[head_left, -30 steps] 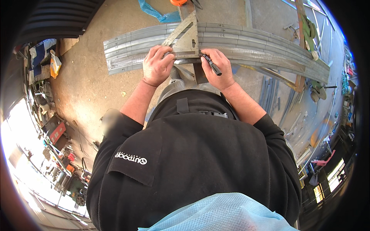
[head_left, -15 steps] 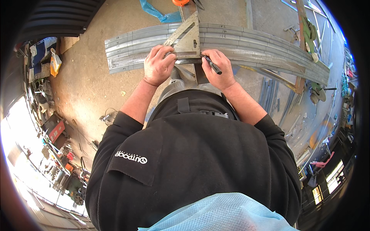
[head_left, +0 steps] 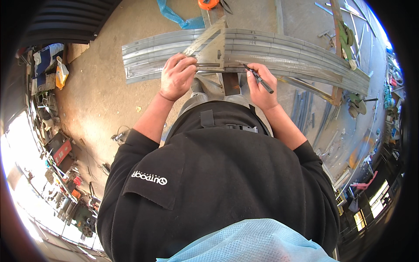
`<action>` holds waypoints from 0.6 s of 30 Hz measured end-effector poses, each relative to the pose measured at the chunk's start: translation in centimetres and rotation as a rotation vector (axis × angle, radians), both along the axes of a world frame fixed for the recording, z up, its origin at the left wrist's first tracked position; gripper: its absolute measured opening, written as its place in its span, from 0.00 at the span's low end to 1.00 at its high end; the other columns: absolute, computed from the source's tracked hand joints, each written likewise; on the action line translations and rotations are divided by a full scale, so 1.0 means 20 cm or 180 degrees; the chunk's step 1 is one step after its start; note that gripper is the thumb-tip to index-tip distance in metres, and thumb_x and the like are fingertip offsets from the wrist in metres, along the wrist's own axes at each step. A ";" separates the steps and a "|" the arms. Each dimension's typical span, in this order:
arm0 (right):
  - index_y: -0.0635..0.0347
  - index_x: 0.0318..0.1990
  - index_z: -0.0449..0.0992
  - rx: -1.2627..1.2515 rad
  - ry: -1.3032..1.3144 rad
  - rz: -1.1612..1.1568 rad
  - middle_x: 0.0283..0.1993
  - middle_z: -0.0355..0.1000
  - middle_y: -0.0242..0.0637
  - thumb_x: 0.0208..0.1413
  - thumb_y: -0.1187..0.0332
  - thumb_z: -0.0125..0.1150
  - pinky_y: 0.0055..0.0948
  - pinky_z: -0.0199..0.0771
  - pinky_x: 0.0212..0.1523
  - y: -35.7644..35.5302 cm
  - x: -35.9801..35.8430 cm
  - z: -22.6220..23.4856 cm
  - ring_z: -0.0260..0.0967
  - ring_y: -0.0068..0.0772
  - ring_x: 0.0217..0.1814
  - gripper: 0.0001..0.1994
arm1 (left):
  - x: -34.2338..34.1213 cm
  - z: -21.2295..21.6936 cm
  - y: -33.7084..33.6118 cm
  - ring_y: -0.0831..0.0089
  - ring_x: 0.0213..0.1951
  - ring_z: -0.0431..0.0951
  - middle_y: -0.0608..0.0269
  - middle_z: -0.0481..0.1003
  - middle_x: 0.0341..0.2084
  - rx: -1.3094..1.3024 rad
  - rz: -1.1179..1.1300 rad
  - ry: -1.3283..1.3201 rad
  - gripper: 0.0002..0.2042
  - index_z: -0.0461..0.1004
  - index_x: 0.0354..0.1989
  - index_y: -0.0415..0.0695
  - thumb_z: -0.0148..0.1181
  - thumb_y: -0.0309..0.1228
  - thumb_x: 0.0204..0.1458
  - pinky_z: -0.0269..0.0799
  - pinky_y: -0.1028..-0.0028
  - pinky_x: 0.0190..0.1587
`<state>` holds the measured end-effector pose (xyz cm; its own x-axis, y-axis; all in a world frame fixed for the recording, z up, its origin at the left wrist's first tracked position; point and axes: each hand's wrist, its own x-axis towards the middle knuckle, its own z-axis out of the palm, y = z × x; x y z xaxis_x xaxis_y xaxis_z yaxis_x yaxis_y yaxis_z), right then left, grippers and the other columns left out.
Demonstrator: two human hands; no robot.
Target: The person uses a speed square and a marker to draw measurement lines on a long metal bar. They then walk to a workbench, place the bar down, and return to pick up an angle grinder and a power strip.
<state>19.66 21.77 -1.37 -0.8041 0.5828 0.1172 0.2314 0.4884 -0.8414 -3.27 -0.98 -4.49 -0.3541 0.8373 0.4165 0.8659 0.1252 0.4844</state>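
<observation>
Steel channels [head_left: 279,50] lie side by side across the concrete floor [head_left: 100,96] in front of me. On them my left hand [head_left: 176,76] curls over a metal triangle square [head_left: 214,46], pressing it down. My right hand [head_left: 261,85] pinches a dark marker [head_left: 258,78], its tip at the square's edge. An orange tape measure [head_left: 208,3] sits beyond.

A grey metal triangular square [head_left: 212,48] lies flat across a bundle of long ribbed metal channels [head_left: 283,52], its straight edge running crosswise over them and its slanted side toward the left. The channels stretch side by side from left to right. A dark marking pencil [head_left: 258,78] tilts with its tip on the metal just right of the square.
</observation>
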 end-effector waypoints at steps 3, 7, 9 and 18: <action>0.65 0.51 0.82 -0.0051 -0.0002 -0.0109 0.44 0.82 0.48 0.66 0.77 0.67 0.37 0.82 0.47 -0.02 0.04 0.00 0.82 0.47 0.43 0.08 | -0.05 0.04 -0.13 0.54 0.55 0.81 0.65 0.85 0.49 -0.0095 0.0127 -0.0002 0.08 0.83 0.36 0.45 0.75 0.22 0.48 0.79 0.57 0.59; 0.65 0.52 0.82 -0.0110 -0.0058 -0.0172 0.45 0.83 0.48 0.67 0.77 0.67 0.37 0.82 0.47 -0.06 0.07 -0.02 0.83 0.46 0.43 0.09 | -0.15 0.04 -0.31 0.54 0.57 0.80 0.65 0.85 0.51 -0.0242 0.0305 0.0021 0.09 0.83 0.37 0.45 0.75 0.21 0.49 0.77 0.56 0.62; 0.66 0.52 0.82 -0.0129 -0.0091 -0.0173 0.45 0.83 0.48 0.67 0.77 0.67 0.37 0.82 0.48 -0.10 0.08 -0.03 0.83 0.46 0.43 0.09 | -0.19 0.03 -0.37 0.53 0.58 0.80 0.65 0.84 0.51 -0.0334 0.0357 0.0062 0.09 0.82 0.37 0.45 0.75 0.21 0.50 0.77 0.56 0.62; 0.65 0.53 0.82 -0.0238 -0.0106 -0.0089 0.46 0.83 0.49 0.67 0.75 0.67 0.38 0.82 0.49 -0.24 0.03 -0.04 0.83 0.48 0.45 0.09 | -0.28 -0.02 -0.44 0.55 0.57 0.79 0.66 0.84 0.52 -0.0270 0.0292 0.0080 0.08 0.82 0.38 0.45 0.74 0.23 0.51 0.78 0.56 0.61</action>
